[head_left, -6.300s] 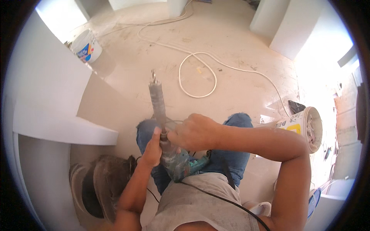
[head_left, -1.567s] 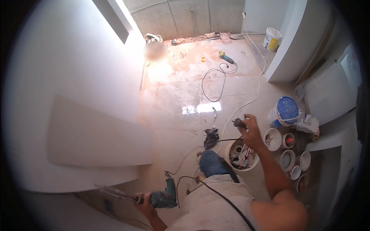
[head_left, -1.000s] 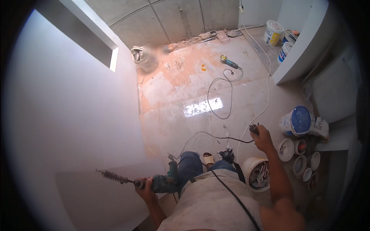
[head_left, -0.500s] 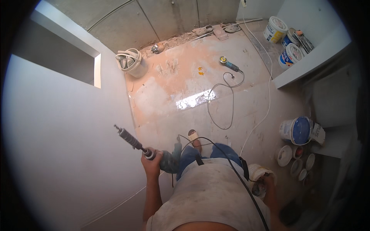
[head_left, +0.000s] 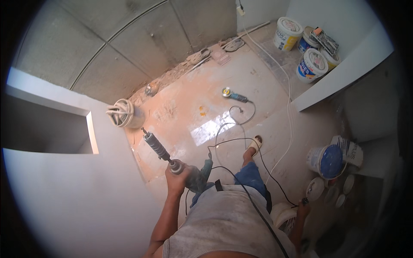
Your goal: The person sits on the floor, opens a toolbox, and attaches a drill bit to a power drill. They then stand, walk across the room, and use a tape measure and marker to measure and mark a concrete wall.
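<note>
I am seemingly carrying a drill at my left front, bit pointing forward-left, my left hand gripping it behind the chuck, my right hand closing around what looks like a plug, next probably needing the cord clear of my foot.

One left hand, one right hand, one drill, one cord end, one angle grinder.
I count four tubs at far right, one pale bucket at left, one blue-topped bucket at right and one open bucket near; two shoes by the far wall; one sandalled foot; and, at right, at least three small pots, any others too dim to number.
</note>
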Motion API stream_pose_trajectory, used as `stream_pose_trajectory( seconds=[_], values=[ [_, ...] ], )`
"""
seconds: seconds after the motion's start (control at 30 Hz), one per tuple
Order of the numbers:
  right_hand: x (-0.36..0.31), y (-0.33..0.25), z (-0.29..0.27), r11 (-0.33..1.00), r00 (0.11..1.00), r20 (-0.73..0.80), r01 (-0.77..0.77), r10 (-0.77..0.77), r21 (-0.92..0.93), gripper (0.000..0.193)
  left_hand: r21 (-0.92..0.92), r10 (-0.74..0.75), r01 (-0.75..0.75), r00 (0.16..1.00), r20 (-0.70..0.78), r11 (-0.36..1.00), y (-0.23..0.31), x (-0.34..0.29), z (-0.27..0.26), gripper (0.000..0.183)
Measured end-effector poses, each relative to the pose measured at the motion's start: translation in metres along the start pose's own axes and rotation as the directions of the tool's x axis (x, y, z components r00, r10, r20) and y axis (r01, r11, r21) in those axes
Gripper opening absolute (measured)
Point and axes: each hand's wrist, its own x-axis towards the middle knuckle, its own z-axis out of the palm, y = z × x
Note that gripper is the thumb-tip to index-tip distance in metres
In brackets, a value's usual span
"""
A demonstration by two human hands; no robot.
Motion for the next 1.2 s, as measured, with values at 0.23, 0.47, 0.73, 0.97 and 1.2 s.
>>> stream_pose_trajectory(
  seconds=[0.23,0.47,0.73,0.97,1.2],
  values=[
    [0.171,-0.219,-0.074,0.989,0.99,-0.012,0.142,-0.142,0.034,0.042,-0.081,0.014,-0.007,0.996,0.083,0.997,0.068,0.079,0.166,0.023],
    [0.265,-0.411,-0.148,0.924,0.941,0.004,0.332,-0.339,0.189,0.042,-0.182,-0.025,0.061,0.981,0.194,0.981,0.144,0.162,0.289,0.026],
    [0.335,-0.471,-0.085,0.918,0.964,-0.058,0.264,-0.258,0.295,0.028,-0.269,-0.096,0.15,0.974,0.205,0.951,0.146,0.303,0.412,0.021],
    [0.439,-0.575,-0.063,0.938,0.939,0.073,0.328,-0.337,0.114,0.027,-0.176,-0.121,0.195,0.924,0.362,0.965,0.242,0.477,0.552,0.024],
    [0.573,-0.703,-0.107,0.958,0.984,-0.069,0.178,-0.167,0.223,0.026,-0.057,-0.012,0.065,0.752,0.66,0.996,0.329,0.579,0.696,0.033]
  ],
)
